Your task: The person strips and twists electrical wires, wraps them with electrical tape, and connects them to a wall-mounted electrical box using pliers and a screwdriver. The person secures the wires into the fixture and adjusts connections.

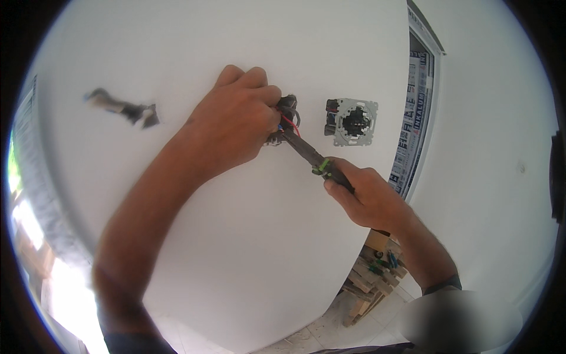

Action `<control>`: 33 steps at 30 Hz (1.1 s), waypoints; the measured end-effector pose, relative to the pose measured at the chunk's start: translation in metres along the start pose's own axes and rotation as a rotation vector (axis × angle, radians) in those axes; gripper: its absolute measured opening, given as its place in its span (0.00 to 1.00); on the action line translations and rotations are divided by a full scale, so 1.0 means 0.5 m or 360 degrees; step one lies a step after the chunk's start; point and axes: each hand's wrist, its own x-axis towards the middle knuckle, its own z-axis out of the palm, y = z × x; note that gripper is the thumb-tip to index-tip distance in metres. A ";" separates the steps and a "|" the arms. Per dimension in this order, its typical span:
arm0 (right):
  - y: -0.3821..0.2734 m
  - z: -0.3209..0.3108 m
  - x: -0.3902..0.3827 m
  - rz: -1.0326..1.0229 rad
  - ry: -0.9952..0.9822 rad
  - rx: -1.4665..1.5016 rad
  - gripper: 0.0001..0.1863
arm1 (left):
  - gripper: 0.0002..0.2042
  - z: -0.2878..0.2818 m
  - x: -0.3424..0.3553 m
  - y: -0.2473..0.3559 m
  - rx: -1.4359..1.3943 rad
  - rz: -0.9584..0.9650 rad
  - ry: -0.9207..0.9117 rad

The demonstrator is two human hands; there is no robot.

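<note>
My left hand (239, 118) is raised to the white wall, its fingers curled closed at a dark wall box (288, 106). The back of the hand hides what its fingertips grip. Beside them a red wire (292, 124) and a dark wire (298, 116) curve out. From the lower right my right hand (365, 194) grips a long, dark hand tool with a green part (306, 152); its exact kind is unclear. The tool's tip meets the wires by my left fingers. Just right of the box, a socket insert with a grey metal frame (372, 121) sits at the wall.
Cables (112, 103) stick out from another wall opening at the left. A window or door frame (415, 118) with printed film stands at the right, near another white wall (495, 147). Below, a wooden pallet (365, 289) with tools on it rests on the tiled floor.
</note>
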 end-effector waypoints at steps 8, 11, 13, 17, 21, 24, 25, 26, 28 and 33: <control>0.046 -0.001 0.034 0.0266 -0.0515 0.0987 0.19 | 0.04 0.010 -0.005 -0.009 0.0089 0.0088 0.0000; 0.104 -0.007 0.052 0.0226 -0.1108 0.2053 0.20 | 0.03 0.010 -0.007 -0.011 0.0069 0.0108 0.0035; 0.122 0.004 0.060 0.0146 -0.1270 0.2286 0.27 | 0.03 0.009 -0.003 -0.010 0.0042 0.0124 0.0059; 0.074 -0.006 0.035 0.0143 -0.0901 0.1601 0.34 | 0.03 0.003 -0.008 -0.010 -0.0003 0.0097 0.0034; 0.023 -0.003 0.007 0.0216 -0.0237 0.0656 0.35 | 0.03 -0.001 -0.006 -0.007 -0.0001 0.0056 -0.0005; 0.051 0.029 -0.014 -0.0404 0.0276 0.0117 0.33 | 0.03 0.001 -0.006 -0.005 0.0008 0.0032 0.0006; 0.064 0.037 -0.011 -0.0538 0.0500 -0.0131 0.33 | 0.03 0.001 -0.004 -0.005 -0.0002 0.0048 0.0011; 0.077 0.046 -0.006 -0.0669 0.0719 -0.0381 0.33 | 0.03 0.001 -0.004 -0.004 -0.0013 0.0061 0.0017; 0.087 0.060 -0.006 -0.0699 0.0942 -0.0667 0.32 | 0.03 0.001 -0.002 -0.001 -0.0008 0.0075 0.0013; 0.042 0.032 -0.010 -0.0095 0.0208 -0.0141 0.27 | 0.04 -0.001 -0.008 -0.010 0.0033 0.0134 0.0014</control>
